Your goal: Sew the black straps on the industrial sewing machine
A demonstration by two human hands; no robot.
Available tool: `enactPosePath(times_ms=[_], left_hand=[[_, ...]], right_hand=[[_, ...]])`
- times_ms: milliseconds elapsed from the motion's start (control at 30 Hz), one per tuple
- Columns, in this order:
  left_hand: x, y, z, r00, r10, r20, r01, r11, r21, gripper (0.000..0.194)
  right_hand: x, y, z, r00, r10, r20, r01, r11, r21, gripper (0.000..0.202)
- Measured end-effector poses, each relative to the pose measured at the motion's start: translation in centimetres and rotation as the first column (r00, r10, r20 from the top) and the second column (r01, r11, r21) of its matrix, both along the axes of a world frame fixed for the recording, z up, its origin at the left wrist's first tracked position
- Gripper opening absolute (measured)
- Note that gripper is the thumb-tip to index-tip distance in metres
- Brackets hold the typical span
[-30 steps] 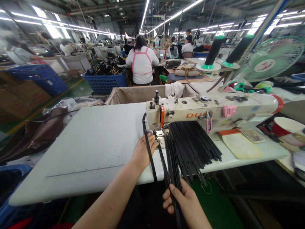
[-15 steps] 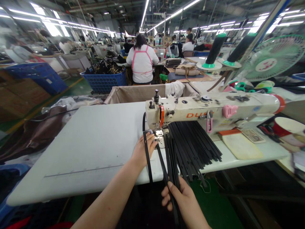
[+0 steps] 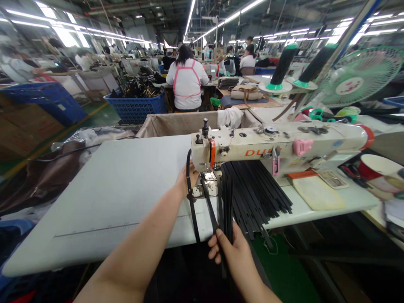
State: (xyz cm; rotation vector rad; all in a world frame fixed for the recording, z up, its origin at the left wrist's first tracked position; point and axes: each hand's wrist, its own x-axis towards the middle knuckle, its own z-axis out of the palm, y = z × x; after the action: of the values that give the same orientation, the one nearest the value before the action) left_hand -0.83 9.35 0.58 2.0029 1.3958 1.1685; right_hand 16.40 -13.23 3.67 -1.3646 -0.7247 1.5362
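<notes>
My right hand (image 3: 235, 248) is closed around several narrow black straps (image 3: 226, 202) in front of the sewing machine (image 3: 277, 141). One black strap (image 3: 208, 204) runs from between its thumb and fingers up to the metal needle plate (image 3: 206, 191). My left hand (image 3: 187, 179) reaches to the left of the needle area, its fingertips partly hidden behind the machine head, so its grip does not show. A looped black strap (image 3: 191, 202) hangs down across the left wrist to the table's front edge. More black straps (image 3: 257, 193) lie in a row under the machine arm.
The white table (image 3: 126, 181) bears a printed ruler line. Pink snips (image 3: 275, 162) hang on the machine. A yellowish pad (image 3: 318, 193) lies at right, with a fan (image 3: 350, 86) and black thread cones (image 3: 284, 65) behind. Beyond the fabric bin (image 3: 176, 124) sits a person (image 3: 187, 80).
My left hand has moved farther back, past the needle area, uncovering more of the needle plate. The right hand has risen slightly toward the machine with its straps.
</notes>
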Motion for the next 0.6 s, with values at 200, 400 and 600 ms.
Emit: enactPosePath(times_ms=[200,400,600], left_hand=[[0.6,1.6,0.3,0.997,-0.04,0.063,0.04,0.999,-0.006,0.023],[0.8,1.3,0.2,0.995,0.015,0.094,-0.014,1.0,-0.009,0.024],[0.6,1.0,-0.2,0.974,0.077,0.214,-0.055,0.993,-0.108,0.021]], right_hand=[[-0.4,0.0,-0.3,1.0,-0.021,0.018,0.021,1.0,-0.001,0.066],[-0.2,-0.1,-0.1,0.995,-0.058,0.077,0.059,0.998,-0.014,0.069],[-0.4,0.3,-0.1,0.994,-0.061,0.089,0.063,0.998,-0.016,0.068]])
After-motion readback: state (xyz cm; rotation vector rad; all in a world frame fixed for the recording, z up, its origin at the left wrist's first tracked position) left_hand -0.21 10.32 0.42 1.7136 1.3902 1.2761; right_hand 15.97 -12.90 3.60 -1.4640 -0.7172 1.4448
